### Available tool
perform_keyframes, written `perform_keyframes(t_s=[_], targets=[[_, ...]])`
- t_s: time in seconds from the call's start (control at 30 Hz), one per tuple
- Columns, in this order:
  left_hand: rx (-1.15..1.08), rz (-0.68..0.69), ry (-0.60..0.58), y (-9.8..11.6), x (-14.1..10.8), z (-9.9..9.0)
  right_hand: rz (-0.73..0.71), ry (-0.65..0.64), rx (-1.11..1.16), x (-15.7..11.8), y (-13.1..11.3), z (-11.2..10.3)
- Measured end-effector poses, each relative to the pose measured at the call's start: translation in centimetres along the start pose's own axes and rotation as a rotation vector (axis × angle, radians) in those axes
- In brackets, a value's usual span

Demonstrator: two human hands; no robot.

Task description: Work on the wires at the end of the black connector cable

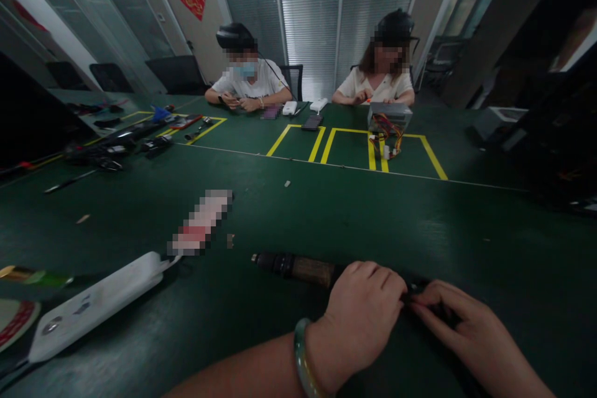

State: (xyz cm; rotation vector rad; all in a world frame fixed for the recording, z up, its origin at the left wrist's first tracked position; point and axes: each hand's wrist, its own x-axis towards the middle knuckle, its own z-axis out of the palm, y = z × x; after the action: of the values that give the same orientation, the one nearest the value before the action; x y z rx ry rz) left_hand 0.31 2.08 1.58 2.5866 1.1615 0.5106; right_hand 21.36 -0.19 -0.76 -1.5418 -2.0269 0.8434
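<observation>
We sit at a wide green table point(326, 211) with two other people across from us, each busy with their own hands. Nearer, a white power strip point(93, 305) lies off to our left. Directly before us a dark rod-like tool point(298, 267) lies crosswise, its long axis running left to right, tip pointing left. Our left hand point(361, 314) is curled closed over its middle; our right hand point(459, 323) pinches the hidden right end with thumb and fingertips. Both touch it, the left nearer the tip.
</observation>
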Motion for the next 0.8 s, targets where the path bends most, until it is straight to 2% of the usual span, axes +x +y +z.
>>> perform_keyframes(t_s=[0.17,0.5,0.8], targets=[[-0.027,-0.017,0.027,0.1,0.0,-0.1,-0.01,0.012,0.006,0.2,-0.1,0.0],[0.031,0.004,0.001,0.2,0.1,-0.4,0.037,-0.027,0.03,0.4,-0.8,-0.2],[-0.003,-0.001,0.047,0.5,0.0,-0.4,-0.007,0.062,0.063,0.4,-1.4,-0.3]])
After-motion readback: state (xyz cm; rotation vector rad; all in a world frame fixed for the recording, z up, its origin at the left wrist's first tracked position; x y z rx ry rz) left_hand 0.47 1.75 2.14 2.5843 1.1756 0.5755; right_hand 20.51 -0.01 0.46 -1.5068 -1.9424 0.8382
